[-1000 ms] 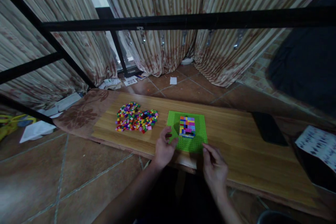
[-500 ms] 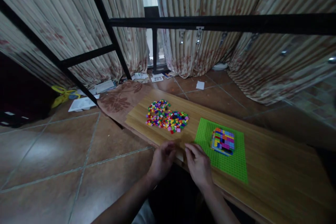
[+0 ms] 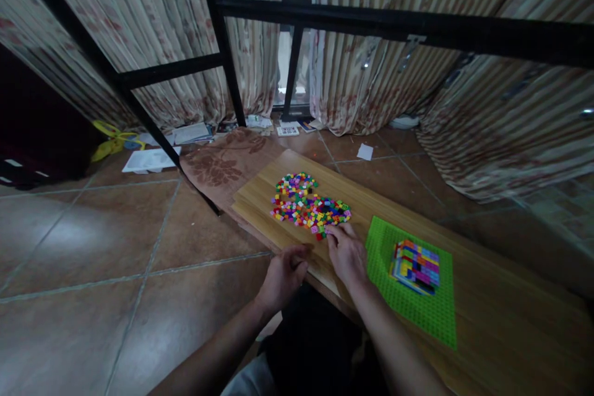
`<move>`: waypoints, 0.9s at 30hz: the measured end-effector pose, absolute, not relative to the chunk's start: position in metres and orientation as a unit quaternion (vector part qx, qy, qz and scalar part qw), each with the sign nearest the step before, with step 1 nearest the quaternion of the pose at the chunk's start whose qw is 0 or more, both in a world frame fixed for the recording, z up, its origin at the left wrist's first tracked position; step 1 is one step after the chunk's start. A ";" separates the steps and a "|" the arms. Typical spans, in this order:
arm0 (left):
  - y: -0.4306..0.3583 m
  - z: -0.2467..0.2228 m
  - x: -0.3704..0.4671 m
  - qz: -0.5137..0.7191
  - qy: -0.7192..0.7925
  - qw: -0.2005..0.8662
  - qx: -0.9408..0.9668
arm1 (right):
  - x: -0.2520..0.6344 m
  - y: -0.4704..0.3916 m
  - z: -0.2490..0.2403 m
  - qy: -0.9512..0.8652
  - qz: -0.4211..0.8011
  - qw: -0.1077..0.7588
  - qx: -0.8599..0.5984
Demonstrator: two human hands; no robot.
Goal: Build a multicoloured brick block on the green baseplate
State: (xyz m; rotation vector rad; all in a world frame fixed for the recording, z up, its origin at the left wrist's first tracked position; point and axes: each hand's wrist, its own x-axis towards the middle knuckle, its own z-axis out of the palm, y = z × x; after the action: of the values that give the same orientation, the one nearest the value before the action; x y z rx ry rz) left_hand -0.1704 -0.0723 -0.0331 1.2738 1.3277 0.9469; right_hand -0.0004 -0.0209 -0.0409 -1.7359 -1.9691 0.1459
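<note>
The right hand (image 3: 347, 252), fingers pinched together, touches the near edge of the heap of small multicoloured plastic bricks (image 3: 309, 206) by the wooden surface's (image 3: 487, 315) left end; the left hand (image 3: 283, 272), fingers loosely curled, rests at its front edge.

The single bricks in the pile of small bricks (image 3: 310, 206) are too small to be told apart by shape. The fingertips (image 3: 330, 232) of the right hand (image 3: 347, 253) are at the near edge of the pile, and it cannot be told whether a brick is pinched. The left hand (image 3: 281, 274) is curled, so its palm is hidden. The wooden board (image 3: 501, 322) is cut off at the right edge
</note>
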 end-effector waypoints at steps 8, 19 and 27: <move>-0.070 -0.041 -0.170 0.406 0.554 0.497 0.530 | -0.005 -0.029 -0.037 -0.733 0.045 0.261 -0.627; -0.065 -0.034 -0.175 0.389 0.549 0.501 0.544 | -0.026 -0.028 -0.030 -0.695 0.012 0.195 -0.692; -0.061 -0.033 -0.175 0.367 0.551 0.490 0.567 | -0.027 -0.034 -0.023 -0.674 0.058 0.195 -0.710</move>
State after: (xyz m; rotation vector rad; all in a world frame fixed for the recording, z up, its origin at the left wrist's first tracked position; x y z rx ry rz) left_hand -0.1753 -0.0607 -0.0325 1.3771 1.3397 0.8920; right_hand -0.0273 -0.0338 -0.0234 -1.9914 -1.8885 0.1613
